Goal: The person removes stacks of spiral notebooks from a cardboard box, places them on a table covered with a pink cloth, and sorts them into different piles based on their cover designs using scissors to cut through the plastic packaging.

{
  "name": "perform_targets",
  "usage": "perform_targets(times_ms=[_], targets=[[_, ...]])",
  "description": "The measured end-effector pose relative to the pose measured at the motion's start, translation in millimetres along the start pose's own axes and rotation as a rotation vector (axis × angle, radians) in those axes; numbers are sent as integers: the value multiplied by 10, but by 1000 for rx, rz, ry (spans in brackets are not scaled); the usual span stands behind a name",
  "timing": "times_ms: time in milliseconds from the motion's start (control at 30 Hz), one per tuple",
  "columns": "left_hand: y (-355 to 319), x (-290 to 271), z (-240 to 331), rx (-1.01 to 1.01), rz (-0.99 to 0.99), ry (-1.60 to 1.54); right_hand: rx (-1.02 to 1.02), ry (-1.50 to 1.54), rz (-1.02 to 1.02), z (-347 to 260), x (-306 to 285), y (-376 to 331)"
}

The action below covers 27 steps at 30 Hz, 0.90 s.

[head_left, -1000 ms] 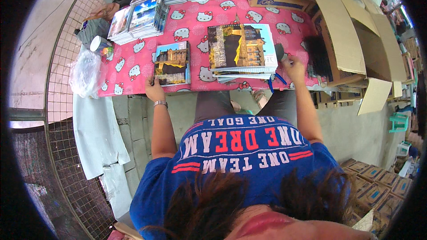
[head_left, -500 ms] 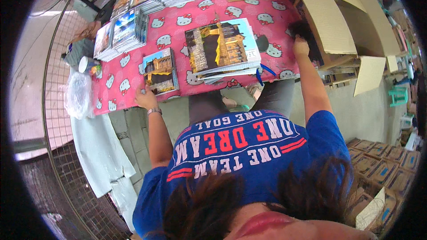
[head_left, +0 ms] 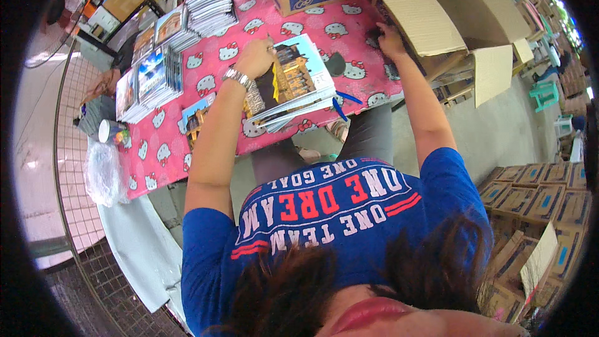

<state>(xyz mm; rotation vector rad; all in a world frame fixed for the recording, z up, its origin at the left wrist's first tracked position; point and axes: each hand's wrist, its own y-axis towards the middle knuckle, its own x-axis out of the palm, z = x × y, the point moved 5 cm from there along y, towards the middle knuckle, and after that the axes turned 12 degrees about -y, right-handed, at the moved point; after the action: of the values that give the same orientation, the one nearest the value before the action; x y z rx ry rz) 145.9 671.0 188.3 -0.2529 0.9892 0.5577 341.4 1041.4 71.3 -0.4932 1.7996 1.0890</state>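
My left hand [head_left: 256,59], with a metal watch at the wrist, lies over the upper left corner of a stack of spiral-bound notebooks [head_left: 296,75]. Its fingers look apart and reach across the top cover, which pictures a building. A single smaller notebook [head_left: 195,115] with a similar cover rests on the table to the left, partly behind my forearm. At the far right, my right hand [head_left: 391,42] has its fingers stretched toward a dark object [head_left: 374,36], whose kind I cannot make out. A dark green rounded piece [head_left: 336,64] and blue-handled scissors or pliers [head_left: 343,103] lie beside the stack.
A pink patterned cloth [head_left: 206,62] covers the table. Several stacks of books [head_left: 153,75] stand at the left, near a paper cup [head_left: 112,131] and a clear plastic bag [head_left: 103,175]. An open cardboard box [head_left: 430,12] borders the right. More cartons [head_left: 536,206] are piled lower right.
My left hand has left the smaller notebook and moved right and up to the large stack. My right hand remains near the dark object. The whole view has shifted somewhat.
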Motion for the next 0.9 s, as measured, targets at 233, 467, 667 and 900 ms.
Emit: perform_targets(times_ms=[233, 467, 667, 900], targets=[[-138, 88, -231, 41, 340, -222, 50, 302, -158, 111, 536, -463], [-171, -263, -134, 187, 427, -245, 477, 675, -190, 98, 413, -350], [-543, -634, 381, 382, 466, -102, 235, 1112, -595, -888, 247, -880], [-595, -655, 326, 435, 464, -99, 155, 1137, -536, -1090, 218, -874]])
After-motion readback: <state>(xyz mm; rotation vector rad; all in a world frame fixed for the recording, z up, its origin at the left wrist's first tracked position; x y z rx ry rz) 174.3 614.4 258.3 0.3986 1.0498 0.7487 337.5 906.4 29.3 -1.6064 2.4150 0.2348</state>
